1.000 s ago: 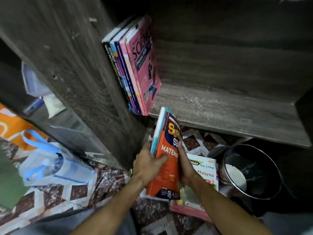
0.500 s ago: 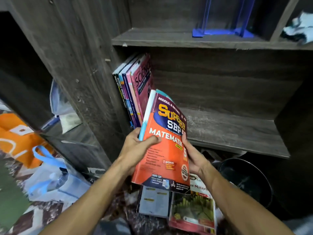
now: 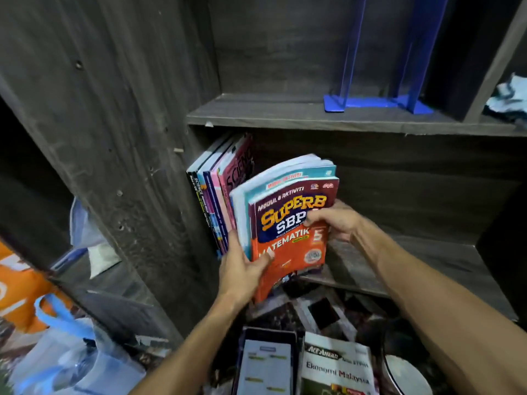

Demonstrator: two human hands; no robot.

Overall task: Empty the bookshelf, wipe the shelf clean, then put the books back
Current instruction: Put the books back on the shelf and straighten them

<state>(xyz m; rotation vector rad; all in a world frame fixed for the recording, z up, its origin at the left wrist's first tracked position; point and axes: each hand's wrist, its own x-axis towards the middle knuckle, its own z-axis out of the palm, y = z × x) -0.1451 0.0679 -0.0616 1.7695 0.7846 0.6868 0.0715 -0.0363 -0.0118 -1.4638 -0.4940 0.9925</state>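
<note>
Both hands have lifted the orange Matematik book (image 3: 288,238) and the teal one behind it from frame bottom to the shelf (image 3: 399,252), beside the standing books (image 3: 219,189), right hand (image 3: 333,220) shifted to their upper right edge.

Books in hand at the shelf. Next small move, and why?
Probably slide the held books back and left, upright against the standing row. The left hand and right hand grip them tilted, lower edge seemingly at the front lip of the shelf.
</note>
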